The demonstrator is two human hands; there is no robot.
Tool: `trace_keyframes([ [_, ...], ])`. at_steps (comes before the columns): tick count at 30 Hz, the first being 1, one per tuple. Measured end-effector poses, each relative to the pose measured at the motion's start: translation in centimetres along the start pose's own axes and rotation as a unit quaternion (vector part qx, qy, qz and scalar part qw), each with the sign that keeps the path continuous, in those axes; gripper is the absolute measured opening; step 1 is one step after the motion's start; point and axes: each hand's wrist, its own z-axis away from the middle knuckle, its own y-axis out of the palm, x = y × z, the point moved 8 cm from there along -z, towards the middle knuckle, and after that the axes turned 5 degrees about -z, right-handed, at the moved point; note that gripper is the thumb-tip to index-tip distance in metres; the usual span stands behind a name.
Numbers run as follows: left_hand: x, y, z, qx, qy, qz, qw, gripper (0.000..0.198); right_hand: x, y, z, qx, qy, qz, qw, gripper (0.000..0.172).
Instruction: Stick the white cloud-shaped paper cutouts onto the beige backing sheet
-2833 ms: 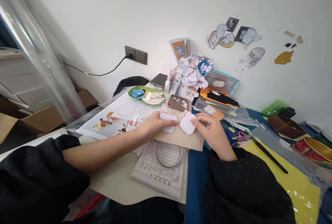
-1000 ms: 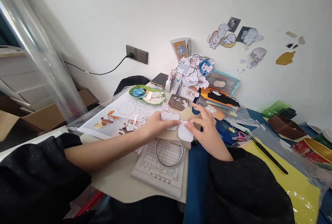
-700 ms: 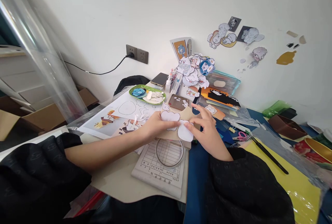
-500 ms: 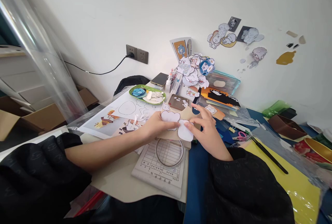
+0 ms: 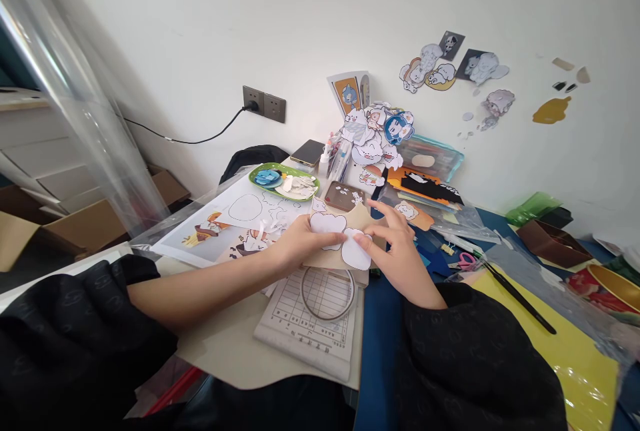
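My left hand (image 5: 305, 240) holds a white cloud-shaped paper cutout (image 5: 327, 226) by its lower edge, thumb on top. With the thumb over its upper right edge, my right hand (image 5: 397, 248) grips a rounded white cutout (image 5: 356, 252); its other fingers are partly spread. The two cutouts touch or nearly touch side by side, above a beige sheet (image 5: 325, 260). Below them a grey ring (image 5: 303, 298) lies on a printed form pad (image 5: 320, 334). A brown case (image 5: 340, 196) with small white cutouts is just behind.
A green tray (image 5: 255, 178) with blue and white paper pieces stands at the back left, beside a phone (image 5: 307, 152). On the right are pink scissors (image 5: 467, 261), black tweezers (image 5: 523, 298) and a yellow sheet (image 5: 575, 358). Paper figures (image 5: 370, 131) cluster near the wall.
The rounded cutout has shifted very slightly up and left with my right hand. Otherwise both hands keep nearly the same pose.
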Motion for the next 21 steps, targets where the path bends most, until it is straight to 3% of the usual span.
trace_keyframes([
  [12,0.0,0.2,0.3,-0.005,-0.037,0.025,0.999,0.034,-0.2,0.0,-0.1,-0.007,0.003,-0.002,1.0,0.027],
  [21,-0.7,-0.3,0.2,-0.039,-0.041,0.043,0.997,0.041,0.0,-3.2,0.5,-0.137,-0.048,-0.005,0.989,0.02],
])
